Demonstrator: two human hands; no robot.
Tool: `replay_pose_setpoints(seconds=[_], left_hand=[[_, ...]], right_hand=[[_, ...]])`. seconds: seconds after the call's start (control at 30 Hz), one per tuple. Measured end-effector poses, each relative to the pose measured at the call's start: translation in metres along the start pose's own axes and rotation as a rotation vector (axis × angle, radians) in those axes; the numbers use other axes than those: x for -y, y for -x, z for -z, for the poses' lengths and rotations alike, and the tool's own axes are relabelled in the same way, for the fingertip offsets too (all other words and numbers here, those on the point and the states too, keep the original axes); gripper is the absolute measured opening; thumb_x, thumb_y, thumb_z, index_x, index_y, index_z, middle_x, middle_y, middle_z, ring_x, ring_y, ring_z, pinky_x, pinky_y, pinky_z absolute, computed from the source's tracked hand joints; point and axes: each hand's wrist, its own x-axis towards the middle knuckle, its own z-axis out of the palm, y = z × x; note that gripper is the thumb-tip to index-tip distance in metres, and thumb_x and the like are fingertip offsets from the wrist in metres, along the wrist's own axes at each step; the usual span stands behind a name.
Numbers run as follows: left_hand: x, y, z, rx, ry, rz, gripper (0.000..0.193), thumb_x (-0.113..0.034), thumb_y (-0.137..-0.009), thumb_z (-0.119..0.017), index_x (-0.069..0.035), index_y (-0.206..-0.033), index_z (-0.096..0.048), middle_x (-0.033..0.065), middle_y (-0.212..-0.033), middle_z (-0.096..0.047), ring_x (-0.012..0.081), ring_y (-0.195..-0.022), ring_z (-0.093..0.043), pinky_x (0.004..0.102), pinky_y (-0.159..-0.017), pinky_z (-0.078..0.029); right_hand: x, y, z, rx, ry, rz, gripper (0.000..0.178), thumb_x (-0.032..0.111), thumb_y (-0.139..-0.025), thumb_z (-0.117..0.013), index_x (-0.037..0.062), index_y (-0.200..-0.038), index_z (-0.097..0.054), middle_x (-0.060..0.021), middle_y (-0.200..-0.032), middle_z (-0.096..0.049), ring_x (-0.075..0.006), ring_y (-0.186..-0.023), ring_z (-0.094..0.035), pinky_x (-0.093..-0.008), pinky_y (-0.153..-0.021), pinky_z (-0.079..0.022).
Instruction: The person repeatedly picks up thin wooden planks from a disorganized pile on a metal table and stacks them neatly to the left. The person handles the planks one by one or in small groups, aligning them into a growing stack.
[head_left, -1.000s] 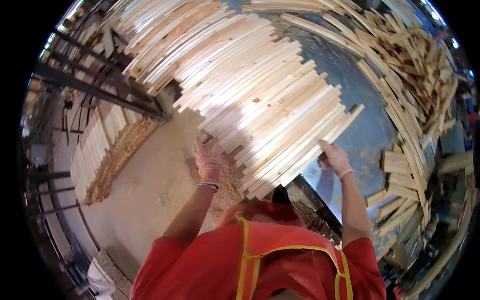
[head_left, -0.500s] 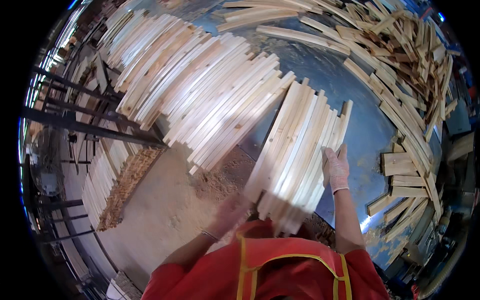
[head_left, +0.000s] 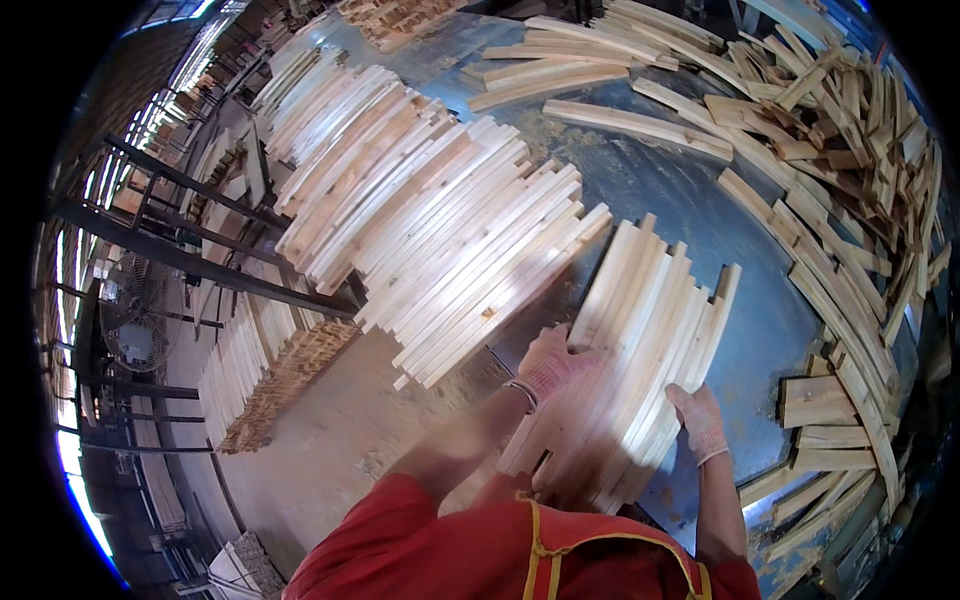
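Pale wooden slats, bunched, table edge

Bare table strip between slat stacks

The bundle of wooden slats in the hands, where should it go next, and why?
Probably a small lift toward the body. The left hand and right hand grip the near end of the slat bundle, which lies apart from the big row of slats on the metal table, so it looks ready to carry.
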Motion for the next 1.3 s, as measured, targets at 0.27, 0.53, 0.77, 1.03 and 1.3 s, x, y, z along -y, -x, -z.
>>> replay_pose_setpoints(seconds=[0.27,0.53,0.77,1.03,1.3], left_hand=[[-0.098,0.009,0.117,-0.467,0.032,-0.584,0.105,-0.057,-0.081,-0.086,0.003,-0.157,-0.046,0.0278,-0.139,-0.061,0.042,-0.133,-0.061,0.0504,-0.112,-0.052],[-0.087,-0.029,0.286,-0.721,0.316,-1.083,0.093,-0.038,-0.085,-0.086,-0.003,-0.161,-0.046,0.0199,-0.152,-0.056,0.0346,-0.144,-0.05,0.0435,-0.121,-0.042],[0.153,-0.106,0.326,-0.437,-0.7,-0.731,0.065,-0.027,-0.092,-0.074,-0.007,-0.151,-0.054,0.0135,-0.144,-0.06,0.0305,-0.136,-0.056,0.0409,-0.114,-0.048],[0.23,-0.148,0.355,-0.123,-1.04,-0.601,0.04,-0.015,-0.095,-0.066,-0.009,-0.134,-0.064,0.0071,-0.125,-0.068,0.0281,-0.117,-0.067,0.041,-0.102,-0.055],[0.157,-0.091,0.368,-0.316,-0.59,-0.734,0.056,-0.013,-0.094,-0.069,-0.003,-0.148,-0.056,0.0186,-0.143,-0.064,0.0377,-0.134,-0.06,0.0504,-0.114,-0.048]], right_hand=[[0.131,0.038,0.018,-0.127,-0.349,0.68,0.085,0.028,-0.097,-0.082,-0.0066,-0.163,-0.039,-0.0167,-0.15,-0.06,-0.0259,-0.135,-0.056,-0.0372,-0.118,-0.044],[0.273,0.013,-0.059,-0.251,-0.233,1.154,0.065,0.032,-0.106,-0.068,-0.0005,-0.158,-0.046,-0.0152,-0.148,-0.059,-0.0255,-0.135,-0.055,-0.0389,-0.116,-0.045],[0.207,0.015,-0.297,0.26,-0.834,0.585,0.073,0.023,-0.109,-0.064,0.0014,-0.169,-0.03,-0.0181,-0.168,-0.043,-0.0324,-0.152,-0.045,-0.0454,-0.128,-0.036],[0.187,-0.019,-0.323,-0.243,0.984,0.461,0.073,0.024,-0.09,-0.063,0.0,-0.157,-0.047,-0.0242,-0.142,-0.065,-0.0407,-0.135,-0.062,-0.0402,-0.112,-0.052],[0.184,-0.082,-0.341,0.063,0.165,0.246,0.066,0.043,-0.099,-0.073,-0.0086,-0.138,-0.056,-0.0146,-0.092,-0.066,-0.0248,-0.072,-0.066,-0.0373,-0.083,-0.061]])
